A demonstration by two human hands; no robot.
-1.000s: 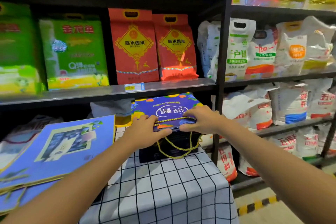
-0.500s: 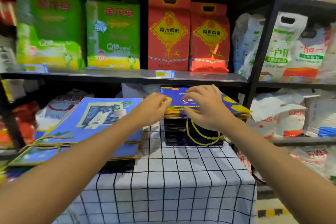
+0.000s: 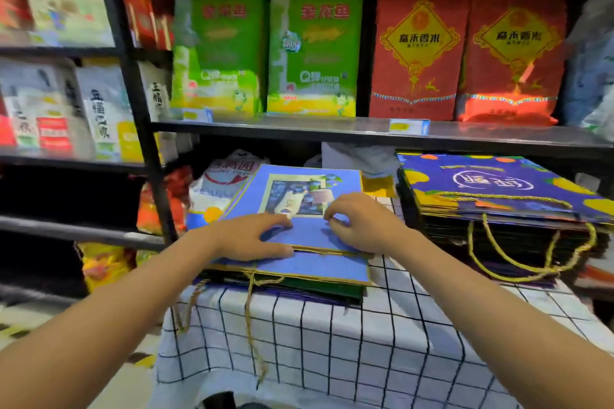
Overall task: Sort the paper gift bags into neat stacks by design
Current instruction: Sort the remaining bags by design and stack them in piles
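Both hands had left the dark-blue bag stack for the light-blue pile at the table's left. Left hand pressed flat, fingers spread; right hand curled, seemingly pinching the top bag's edge. Dark-blue stack looked done.

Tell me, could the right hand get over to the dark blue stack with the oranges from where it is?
Probably yes. The right hand rests on the light blue bag, and the dark blue stack sits just to its right on the checked tablecloth, with nothing standing between them.
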